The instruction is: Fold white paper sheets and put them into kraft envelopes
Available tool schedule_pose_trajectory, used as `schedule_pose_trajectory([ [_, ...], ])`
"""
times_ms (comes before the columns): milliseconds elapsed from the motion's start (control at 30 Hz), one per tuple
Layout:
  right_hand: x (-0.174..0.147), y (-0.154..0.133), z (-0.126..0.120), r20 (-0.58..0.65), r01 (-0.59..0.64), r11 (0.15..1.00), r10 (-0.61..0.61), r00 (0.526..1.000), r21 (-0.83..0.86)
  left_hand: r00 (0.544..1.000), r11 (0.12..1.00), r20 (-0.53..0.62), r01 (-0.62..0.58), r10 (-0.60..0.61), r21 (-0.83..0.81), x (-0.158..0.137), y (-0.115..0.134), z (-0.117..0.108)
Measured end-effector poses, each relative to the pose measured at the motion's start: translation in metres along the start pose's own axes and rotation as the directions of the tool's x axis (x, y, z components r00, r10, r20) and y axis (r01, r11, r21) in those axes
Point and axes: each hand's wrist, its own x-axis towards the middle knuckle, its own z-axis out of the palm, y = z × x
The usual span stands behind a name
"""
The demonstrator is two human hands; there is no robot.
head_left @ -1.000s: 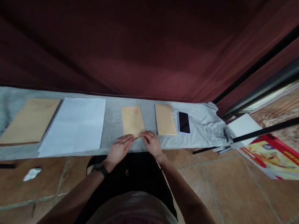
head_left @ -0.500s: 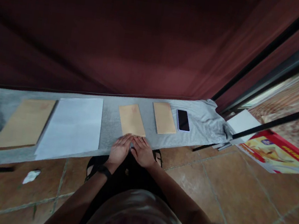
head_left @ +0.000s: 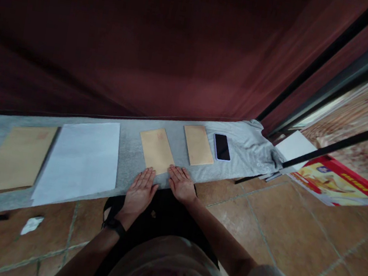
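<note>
A brown paper envelope (head_left: 157, 149) lies flat on the grey cloth (head_left: 130, 148) in front of me. My left hand (head_left: 141, 188) rests palm down at its near left corner, fingers stretched out. At the near right corner lies my right hand (head_left: 180, 181), also flat, its fingertips by the envelope's edge. Neither hand grips anything. Right of them is another brown envelope (head_left: 198, 145), and beyond it a phone (head_left: 222, 147) with a dark screen and a pale purple case.
To the left lie a stack of white paper (head_left: 81, 160) and a stack of brown envelopes (head_left: 17, 158). A dark red curtain (head_left: 167, 62) hangs behind the narrow cloth-covered surface. A red and yellow box (head_left: 338, 182) stands on the tiled floor at right, near a black bar (head_left: 348, 142).
My hands have moved apart from the middle of the envelope's near edge towards its two near corners. The view has shifted slightly.
</note>
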Motion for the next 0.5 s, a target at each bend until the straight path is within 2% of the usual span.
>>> schedule_pose_trajectory([
  [133,0.001,-0.006,0.006,-0.044,-0.039,0.999,0.039,0.998,-0.02,0.996,0.995,-0.054,0.074,-0.071,0.062,0.008,0.005,-0.003],
  [300,0.007,-0.014,0.012,-0.095,-0.038,0.995,0.03,0.995,-0.088,0.958,0.959,-0.097,0.276,-0.269,0.07,0.034,0.017,-0.004],
  [400,0.012,-0.016,0.014,-0.097,-0.04,0.992,0.029,0.995,-0.116,0.93,0.937,-0.116,0.348,-0.347,-0.016,0.048,0.013,0.001],
  [500,0.016,-0.019,0.018,-0.068,-0.057,0.99,0.048,0.997,-0.133,0.891,0.886,-0.089,0.424,-0.445,-0.19,0.059,-0.001,0.008],
])
